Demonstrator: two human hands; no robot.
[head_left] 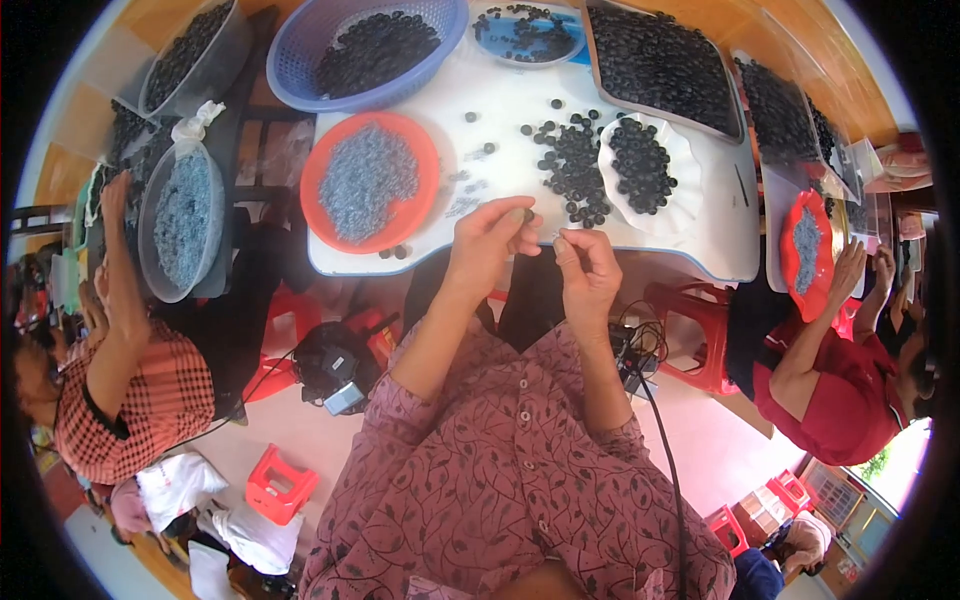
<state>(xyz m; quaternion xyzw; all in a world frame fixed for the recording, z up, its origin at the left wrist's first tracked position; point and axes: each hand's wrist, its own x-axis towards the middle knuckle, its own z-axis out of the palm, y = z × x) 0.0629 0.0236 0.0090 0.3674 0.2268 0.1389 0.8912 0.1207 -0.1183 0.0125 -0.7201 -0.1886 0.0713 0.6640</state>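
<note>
My left hand (487,240) is over the table's near edge, its thumb and fingers closed on a small black round part (528,215). Just to its right my right hand (589,268) pinches something too tiny to make out, fingertips close to the left hand's. Beyond my hands lies a loose heap of black round parts (572,165). More of them fill a white scalloped plate (688,190) beside the heap. On the left, a red-orange plate (427,160) holds a mound of tiny pale blue translucent pieces (365,185), some of which lie scattered on the tabletop.
A blue-purple basket (290,75), a blue dish (490,42) and a large tray (735,125) of black parts stand at the back of the white table (480,95). People work at left and right. Red stools (280,485) and a black cable (665,440) are around me.
</note>
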